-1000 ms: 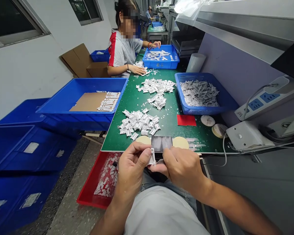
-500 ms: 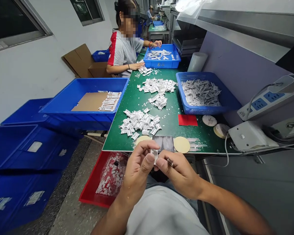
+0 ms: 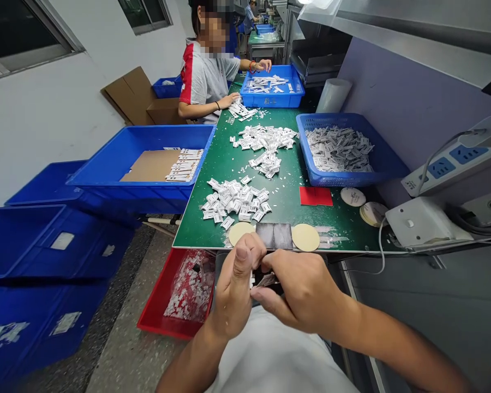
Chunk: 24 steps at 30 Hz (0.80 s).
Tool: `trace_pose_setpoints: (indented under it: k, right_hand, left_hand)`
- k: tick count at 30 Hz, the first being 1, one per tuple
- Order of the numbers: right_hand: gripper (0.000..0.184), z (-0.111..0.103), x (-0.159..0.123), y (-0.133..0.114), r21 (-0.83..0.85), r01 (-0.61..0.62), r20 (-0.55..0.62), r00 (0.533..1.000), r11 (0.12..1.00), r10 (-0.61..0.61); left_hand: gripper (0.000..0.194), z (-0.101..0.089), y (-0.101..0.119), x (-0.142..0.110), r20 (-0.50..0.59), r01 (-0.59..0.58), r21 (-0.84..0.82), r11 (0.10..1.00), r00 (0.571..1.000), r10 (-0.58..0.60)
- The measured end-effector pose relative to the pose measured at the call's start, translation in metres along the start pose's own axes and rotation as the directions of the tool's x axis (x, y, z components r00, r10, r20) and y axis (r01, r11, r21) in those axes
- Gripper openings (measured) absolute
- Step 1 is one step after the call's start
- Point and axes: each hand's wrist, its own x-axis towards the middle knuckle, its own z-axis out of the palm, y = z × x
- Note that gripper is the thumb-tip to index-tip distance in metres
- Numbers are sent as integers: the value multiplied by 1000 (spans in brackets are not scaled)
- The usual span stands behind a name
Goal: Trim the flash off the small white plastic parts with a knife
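My left hand (image 3: 235, 289) is closed round a small white plastic part (image 3: 252, 279), mostly hidden behind the fingers. Against it, my right hand (image 3: 306, 289) grips a thin metal blade (image 3: 267, 280) between thumb and fingers; its handle end is covered. Both hands are together in front of the table's near edge, above my lap. Just beyond them lie two pale round pads (image 3: 305, 237) with a dark grey square plate (image 3: 274, 236) between them. A heap of white plastic parts (image 3: 235, 202) lies on the green table (image 3: 286, 207) behind the pads.
A blue basket (image 3: 311, 177) of white parts stands at right, near a red square (image 3: 316, 196) and a power strip (image 3: 454, 161). At left is a blue bin (image 3: 147, 191); below it, a red tray (image 3: 155, 316). A co-worker (image 3: 208, 76) sits at the far left side.
The right hand has turned over, and the blade is at the white part again. The left thumb has lifted upright. The co-worker's near hand has shifted slightly over the strips.
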Motion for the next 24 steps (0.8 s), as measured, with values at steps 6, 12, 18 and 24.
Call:
trace_pose_setpoints:
  k: [6, 12, 18, 24]
  right_hand:
    - [61, 4, 0, 2, -294, 38, -81, 995, 955, -65]
    - [61, 2, 1, 0, -332, 44, -107, 991, 942, -84]
    - [61, 2, 2, 0, -362, 46, -118, 988, 931, -95]
    - [60, 3, 0, 2, -408, 45, -98, 991, 912, -93]
  left_hand:
    - [42, -3, 2, -6, -3, -39, 82, 996, 999, 40]
    - [46, -5, 1, -9, 19, -58, 97, 994, 998, 57]
    - [47, -4, 2, -9, 25, -52, 100, 994, 998, 49]
    - [47, -4, 2, -10, 16, -56, 147, 988, 998, 54]
